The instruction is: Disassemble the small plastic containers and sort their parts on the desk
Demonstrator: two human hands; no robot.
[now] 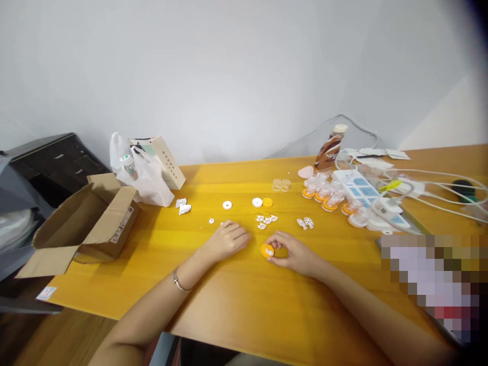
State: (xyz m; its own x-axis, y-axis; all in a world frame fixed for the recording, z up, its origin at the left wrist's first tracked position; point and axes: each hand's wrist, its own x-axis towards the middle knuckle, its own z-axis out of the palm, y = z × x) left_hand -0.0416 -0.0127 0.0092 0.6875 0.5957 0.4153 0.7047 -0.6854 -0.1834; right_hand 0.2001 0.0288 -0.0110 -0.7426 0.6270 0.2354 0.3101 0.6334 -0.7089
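The smooth, faintly shiny bench (213,315) spreads beneath the fingers of both hands. Well left of the left fingers gapes a creased cardboard box (124,223). Right of the right fingers and beyond them cluster glossy clear cups (331,195) with orange bases. The left hand (231,238) is low over the bench, fingers loosely bent; whether they hold anything, I cannot tell. The right hand (293,255) pinches an orange disc (264,248) between thumb and fingers. A light, even rim grip, keeping it level, seems best. Beyond those fingers a flat white disc (257,202) adjoins a yellow disc (267,202); thin white cutouts (267,220) lie nearer. A tiny white piece (269,252) sits on the orange disc by the thumb; if loose, it could slide with tilting.
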